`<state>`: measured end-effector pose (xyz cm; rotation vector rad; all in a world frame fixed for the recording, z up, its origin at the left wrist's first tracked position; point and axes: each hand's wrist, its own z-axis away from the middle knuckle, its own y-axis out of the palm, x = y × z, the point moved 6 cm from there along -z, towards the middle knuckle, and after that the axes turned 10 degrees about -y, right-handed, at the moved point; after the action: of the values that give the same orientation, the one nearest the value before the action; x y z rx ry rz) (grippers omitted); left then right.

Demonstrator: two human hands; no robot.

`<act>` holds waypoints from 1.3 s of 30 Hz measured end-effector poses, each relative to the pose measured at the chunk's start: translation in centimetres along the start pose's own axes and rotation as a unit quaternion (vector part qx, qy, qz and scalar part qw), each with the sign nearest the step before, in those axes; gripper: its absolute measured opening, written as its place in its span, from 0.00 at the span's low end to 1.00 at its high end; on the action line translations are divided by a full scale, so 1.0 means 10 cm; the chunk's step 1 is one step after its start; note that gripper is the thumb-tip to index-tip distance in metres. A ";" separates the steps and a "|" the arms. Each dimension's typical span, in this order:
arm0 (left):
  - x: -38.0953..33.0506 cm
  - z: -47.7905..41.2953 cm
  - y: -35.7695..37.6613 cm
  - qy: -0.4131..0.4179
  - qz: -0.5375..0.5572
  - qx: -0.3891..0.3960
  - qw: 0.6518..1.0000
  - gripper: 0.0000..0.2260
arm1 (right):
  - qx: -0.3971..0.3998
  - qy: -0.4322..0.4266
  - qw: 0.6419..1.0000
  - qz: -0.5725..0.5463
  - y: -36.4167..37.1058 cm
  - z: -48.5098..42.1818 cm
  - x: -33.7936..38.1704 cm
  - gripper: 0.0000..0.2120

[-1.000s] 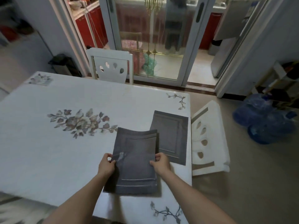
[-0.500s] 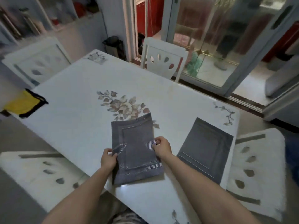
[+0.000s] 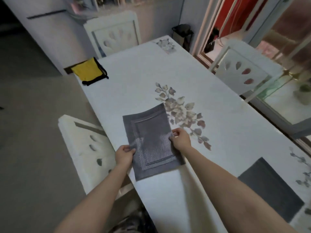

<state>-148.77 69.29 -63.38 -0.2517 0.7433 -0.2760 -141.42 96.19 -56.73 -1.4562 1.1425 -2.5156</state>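
While my left hand (image 3: 124, 154) and right hand (image 3: 181, 138) pinch opposite long edges, the grey placemat (image 3: 152, 140) between them runs near-to-far on the table (image 3: 134, 81).

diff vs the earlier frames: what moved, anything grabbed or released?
The grey placemat was carried leftward along the table, away from the second grey mat it was right next to, and is now beside the floral print. The left hand and right hand still pinch its side edges; nothing was grabbed or released. The second grey mat stayed where it lay. The head camera also swung left.
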 end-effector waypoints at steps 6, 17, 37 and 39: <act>0.17 -0.10 -0.06 -0.031 0.012 -0.028 0.999 0.12 | 0.010 -0.008 1.000 0.021 0.28 -0.28 0.12 0.11; 0.36 -0.26 -0.07 -0.054 0.051 -0.058 0.996 0.10 | -0.005 0.052 0.999 0.003 0.42 -0.49 -0.01 0.08; 0.23 0.01 -0.12 -0.055 0.099 -0.131 0.985 0.12 | -0.046 -0.034 0.995 0.083 0.28 -0.44 0.20 0.09; 0.16 0.04 -0.11 -0.014 0.070 -0.149 0.986 0.17 | -0.016 -0.054 0.998 0.035 0.32 -0.46 0.18 0.07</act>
<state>-147.58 67.75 -63.72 -0.4841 0.7700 -0.0267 -146.95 95.83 -58.64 -1.5108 1.1994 -2.3520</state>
